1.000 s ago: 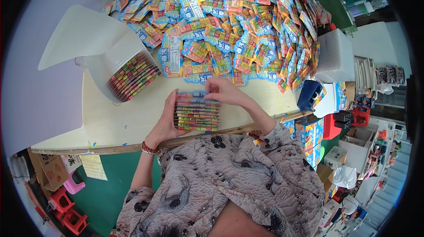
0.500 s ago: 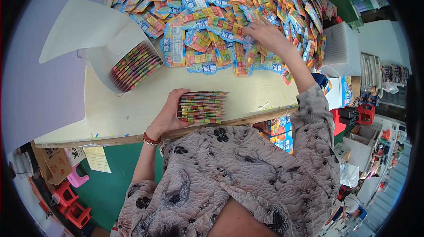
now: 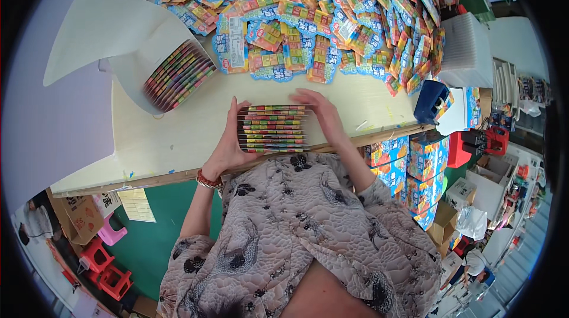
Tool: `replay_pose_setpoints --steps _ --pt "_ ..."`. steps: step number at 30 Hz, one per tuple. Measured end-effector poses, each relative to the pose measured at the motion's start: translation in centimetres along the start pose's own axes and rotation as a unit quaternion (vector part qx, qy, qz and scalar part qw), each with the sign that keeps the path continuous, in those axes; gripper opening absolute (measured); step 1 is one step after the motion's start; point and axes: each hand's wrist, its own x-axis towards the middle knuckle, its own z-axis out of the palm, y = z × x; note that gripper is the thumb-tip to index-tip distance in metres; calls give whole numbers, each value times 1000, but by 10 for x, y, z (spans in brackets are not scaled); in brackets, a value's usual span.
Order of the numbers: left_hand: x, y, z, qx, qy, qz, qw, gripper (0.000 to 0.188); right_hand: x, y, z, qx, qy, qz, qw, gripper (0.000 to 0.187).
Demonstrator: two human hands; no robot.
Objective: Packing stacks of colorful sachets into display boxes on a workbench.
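Broadly, a pale bench spans the scene, a heap of colourful flat packs covering its far side. A white container at left holds more packs standing in a row. At the near edge, centre, a stack of packs stands between 2 hands. The left hand has its grip closed round the stack's left end; the right hand's grip is loosely open at the far right corner, contact unclear. A reddish bracelet circles the left wrist.

Packet stack before packet heap, container left, boxes lower right
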Motion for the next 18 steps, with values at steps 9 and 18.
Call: replay_pose_setpoints --steps 9,18 --pt "5 4 3 28 63 14 998 129 2 -9 30 12 35 -129 991 92" --pt "6 -3 -10 120 11 19 993 133 6 12 16 -11 -14 -93 995 77"
